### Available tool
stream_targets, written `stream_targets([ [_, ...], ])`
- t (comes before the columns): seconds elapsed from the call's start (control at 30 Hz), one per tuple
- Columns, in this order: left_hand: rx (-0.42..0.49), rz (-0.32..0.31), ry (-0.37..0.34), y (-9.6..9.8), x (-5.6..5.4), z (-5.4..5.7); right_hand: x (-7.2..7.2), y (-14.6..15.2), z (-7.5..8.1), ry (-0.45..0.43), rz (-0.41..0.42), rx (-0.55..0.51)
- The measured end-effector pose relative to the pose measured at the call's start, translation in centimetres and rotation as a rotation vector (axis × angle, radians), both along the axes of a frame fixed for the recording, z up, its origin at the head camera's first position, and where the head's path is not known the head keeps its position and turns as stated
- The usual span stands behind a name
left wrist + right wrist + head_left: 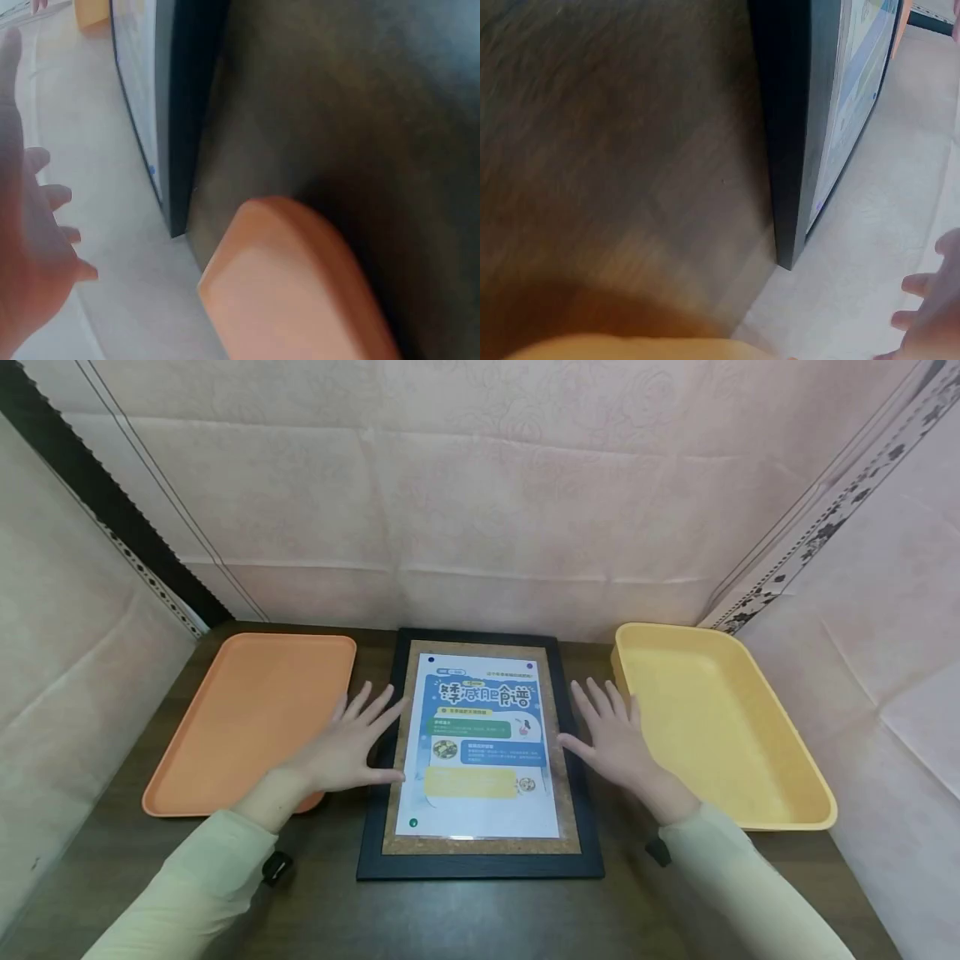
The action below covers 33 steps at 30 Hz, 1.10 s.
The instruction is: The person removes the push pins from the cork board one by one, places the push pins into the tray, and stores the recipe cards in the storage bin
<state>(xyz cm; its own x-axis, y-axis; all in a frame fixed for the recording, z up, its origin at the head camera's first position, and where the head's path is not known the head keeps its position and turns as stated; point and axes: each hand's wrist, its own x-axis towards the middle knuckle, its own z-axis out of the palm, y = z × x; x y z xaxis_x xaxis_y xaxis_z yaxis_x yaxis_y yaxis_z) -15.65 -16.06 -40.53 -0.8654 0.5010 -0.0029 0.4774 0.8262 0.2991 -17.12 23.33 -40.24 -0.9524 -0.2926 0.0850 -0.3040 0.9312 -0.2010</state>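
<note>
Orange tray (255, 718), yellow tray (712, 727); poster (480, 815) in frame (480, 867), hands (341, 753) (619, 747) spread

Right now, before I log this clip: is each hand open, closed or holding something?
Left hand: open, holding nothing, near the frame.
Right hand: open, holding nothing, also near the frame.

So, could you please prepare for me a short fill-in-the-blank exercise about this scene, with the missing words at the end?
The tray nearer the left hand is coloured ____.
The other tray, nearer the right hand, is coloured ____.
The framed board lies ____ the two trays.
The round dot near the lower left corner of the sheet is ____.

Missing words: orange; yellow; between; green.
</note>
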Motion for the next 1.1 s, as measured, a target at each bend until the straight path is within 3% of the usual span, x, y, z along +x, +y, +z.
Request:
stream_targets([
  [0.1, 0.078, -0.012, -0.032, 0.3, 0.4, -0.3, -0.3, -0.2, -0.1, -0.087, -0.067, -0.160],
  [0.3, 0.270, -0.014, -0.177, 1.2, 1.4, -0.4, -0.8, -0.8, 0.2, -0.375, -0.215, -0.570],
  [0.4, 0.336, -0.032, -0.237, 1.4, 1.7, -0.7, -1.0, -1.2, 0.2, -0.486, -0.264, -0.677],
  [0.53, 0.393, -0.084, -0.320, 1.6, 2.0, -1.3, -1.1, -1.9, 0.0, -0.578, -0.275, -0.754],
  [0.77, 0.405, -0.147, -0.437, 1.3, 2.6, -2.7, -0.6, -2.8, -0.6, -0.628, -0.276, -0.773],
  [0.87, 0.379, -0.152, -0.451, 1.3, 2.9, -3.1, -0.5, -3.0, -0.5, -0.631, -0.272, -0.768],
  [1.1, 0.281, -0.170, -0.406, 1.8, 3.5, -3.1, -0.6, -3.2, -0.7, -0.681, -0.315, -0.821],
])
